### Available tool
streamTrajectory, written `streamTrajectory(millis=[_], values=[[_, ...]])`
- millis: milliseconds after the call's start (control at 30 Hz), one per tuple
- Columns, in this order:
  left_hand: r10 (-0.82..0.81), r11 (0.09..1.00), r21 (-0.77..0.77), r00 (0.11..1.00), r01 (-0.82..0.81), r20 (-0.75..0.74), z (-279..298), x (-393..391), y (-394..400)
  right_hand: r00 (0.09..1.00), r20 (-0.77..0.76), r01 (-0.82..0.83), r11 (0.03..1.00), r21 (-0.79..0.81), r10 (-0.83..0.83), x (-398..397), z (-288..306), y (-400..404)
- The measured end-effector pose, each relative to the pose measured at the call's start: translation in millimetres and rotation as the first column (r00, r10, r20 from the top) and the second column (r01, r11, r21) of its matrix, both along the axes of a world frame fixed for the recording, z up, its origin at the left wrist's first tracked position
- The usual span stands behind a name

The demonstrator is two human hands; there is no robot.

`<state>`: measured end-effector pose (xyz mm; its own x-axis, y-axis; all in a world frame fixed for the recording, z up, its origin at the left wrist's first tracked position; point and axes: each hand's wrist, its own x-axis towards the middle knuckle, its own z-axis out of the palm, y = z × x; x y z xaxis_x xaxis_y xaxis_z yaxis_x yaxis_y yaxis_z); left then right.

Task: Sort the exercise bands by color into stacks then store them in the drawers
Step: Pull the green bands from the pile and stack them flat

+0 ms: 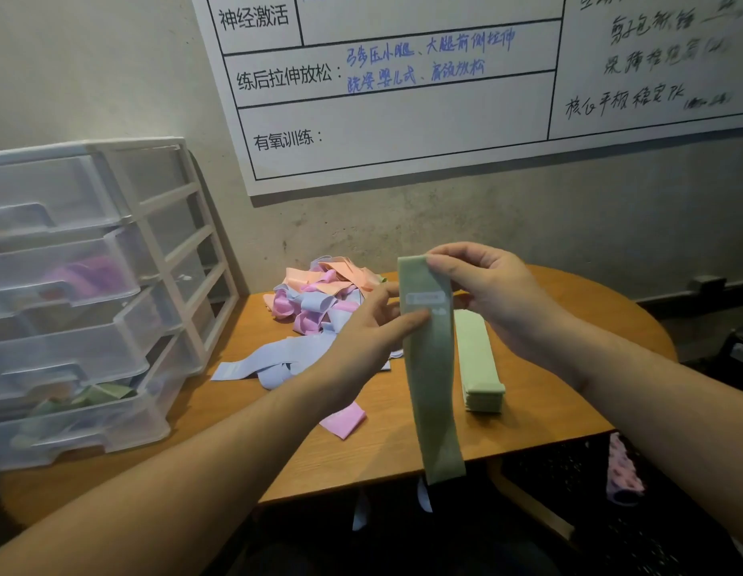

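We cannot read the label on the green band [432, 367]; it is blurred. The whiteboard [403, 118] is cut off at the top and right edges, its right-hand handwriting smeared. The drawers [83, 284] run off the left edge, their contents dim behind frosted plastic.

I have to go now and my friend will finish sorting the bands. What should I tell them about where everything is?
Left hand and right hand both pinch one green band, hanging above the table.
Done: a neat green stack sits by the right hand.
Left: the mixed pile of pink, peach and blue bands, loose blue bands and one pink band near the front.
The drawers stand on the left, some already holding bands.
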<state>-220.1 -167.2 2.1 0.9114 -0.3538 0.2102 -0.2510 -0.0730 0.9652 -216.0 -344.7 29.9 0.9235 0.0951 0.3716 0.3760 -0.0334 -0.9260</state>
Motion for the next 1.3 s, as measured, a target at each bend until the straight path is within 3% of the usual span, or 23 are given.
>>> streamTrajectory(millis=[167, 300, 467, 567, 667, 767, 867, 1100, 1300], values=[[-0.001, 0.999, -0.032, 1.0, 0.0, -0.017, -3, -1, -10, 0.992, 0.014, 0.124, 0.992, -0.039, -0.123, 10, 2, -7], [0.012, 1.0, -0.009, 1.0, -0.012, -0.014, -1, 1, -19, 0.989, -0.101, 0.113, 0.994, 0.007, -0.112, 15, -8, -11], [0.107, 0.975, -0.182, 0.987, -0.127, -0.116, 3, 15, -34, 0.954, -0.297, -0.034, 0.999, 0.037, 0.044, 14, -28, -18], [0.161, 0.932, -0.285, 0.961, -0.223, -0.225, 6, 32, -45, 0.904, -0.399, -0.196, 0.978, -0.071, 0.152, 9, -41, -27], [0.171, 0.903, -0.333, 0.938, -0.272, -0.302, 6, 53, -56, 0.888, -0.439, -0.254, 0.94, -0.227, 0.134, 6, -51, -34], [0.205, 0.896, -0.319, 0.925, -0.309, -0.32, 6, 69, -66, 0.898, -0.44, -0.195, 0.915, -0.355, 0.02, 9, -57, -42], [0.242, 0.887, -0.317, 0.923, -0.335, -0.298, 8, 84, -80, 0.901, -0.434, -0.152, 0.934, -0.325, -0.005, 8, -63, -47], [0.331, 0.894, -0.198, 0.891, -0.401, -0.31, -17, 123, -118, 0.892, -0.354, 0.18, 0.939, -0.295, -0.282, 17, -81, -60], [0.309, 0.92, -0.122, 0.881, -0.372, -0.36, -32, 153, -143, 0.861, -0.418, 0.139, 0.925, -0.354, -0.289, 30, -86, -79]])
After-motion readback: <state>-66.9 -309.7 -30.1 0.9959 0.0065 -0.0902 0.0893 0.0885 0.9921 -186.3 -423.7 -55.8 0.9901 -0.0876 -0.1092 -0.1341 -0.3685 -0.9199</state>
